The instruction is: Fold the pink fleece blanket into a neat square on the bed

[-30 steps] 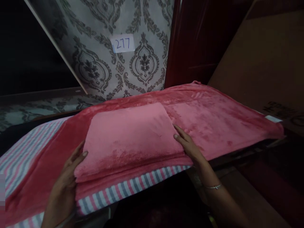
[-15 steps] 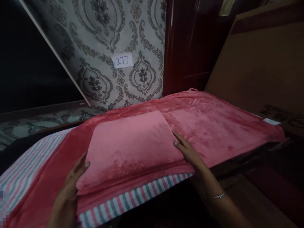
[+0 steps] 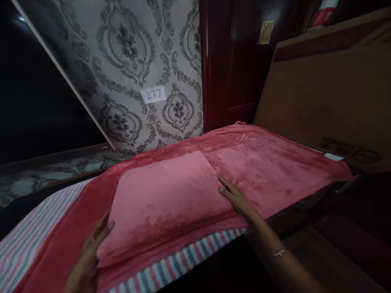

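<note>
A folded pink plush blanket lies in front of me as a thick rectangular bundle. My left hand grips its left side, the thumb at the edge and the fingers partly hidden along the side. At the opposite side, my right hand has its thumb near the top edge and its fingers against the side; a thin bracelet circles that wrist. Beneath the bundle spreads a larger pink plush cloth. Striped fabric in blue-grey, white and pink shows below the bundle's front.
A large cardboard box stands at the right, beside a dark red door panel. Patterned wallpaper behind carries a paper label reading 277. A dark screen-like panel occupies the left. More striped fabric lies at left.
My view has tilted up and slightly right, so the wall and box sit lower in the picture. Both hands stay at the sides of the folded blanket.
</note>
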`<state>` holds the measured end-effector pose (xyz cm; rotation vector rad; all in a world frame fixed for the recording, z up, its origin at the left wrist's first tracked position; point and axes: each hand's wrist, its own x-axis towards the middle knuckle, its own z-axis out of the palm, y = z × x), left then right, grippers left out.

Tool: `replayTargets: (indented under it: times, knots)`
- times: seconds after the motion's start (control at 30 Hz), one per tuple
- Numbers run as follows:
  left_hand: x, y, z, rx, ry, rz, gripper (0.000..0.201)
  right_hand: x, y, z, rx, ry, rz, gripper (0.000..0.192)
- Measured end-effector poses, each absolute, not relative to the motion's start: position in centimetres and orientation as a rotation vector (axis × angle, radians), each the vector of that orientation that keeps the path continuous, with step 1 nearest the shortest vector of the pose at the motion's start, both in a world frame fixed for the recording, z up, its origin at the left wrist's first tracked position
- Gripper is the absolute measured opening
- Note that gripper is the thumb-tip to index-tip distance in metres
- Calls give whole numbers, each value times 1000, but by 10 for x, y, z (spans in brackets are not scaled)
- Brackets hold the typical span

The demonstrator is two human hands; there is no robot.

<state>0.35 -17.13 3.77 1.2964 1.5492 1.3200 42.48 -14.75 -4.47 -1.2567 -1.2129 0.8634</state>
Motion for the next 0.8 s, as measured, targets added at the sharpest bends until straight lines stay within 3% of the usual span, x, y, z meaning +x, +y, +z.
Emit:
replayTargets:
  times: [0.13,0.33,0.57,0.63,0.8]
  knots:
    - [-2,-138,27,1056,1595,1281,61,430,-141,-38,-1281,-1237,878,70]
    - [-11,-116,18,864,1570,1241,81,430,-97,-24,-1331,-1263,772,65]
    - [-5,-124,21,943,1627,1284,73,427,-63,-38,-1319,-1252,695,41]
    - [-2,-124,21,942,1613,1289,74,428,-67,-41,-1305,-1231,713,45]
    - [-7,-119,17,912,1662,1269,67,429,-94,-42,-1203,-1101,928,75]
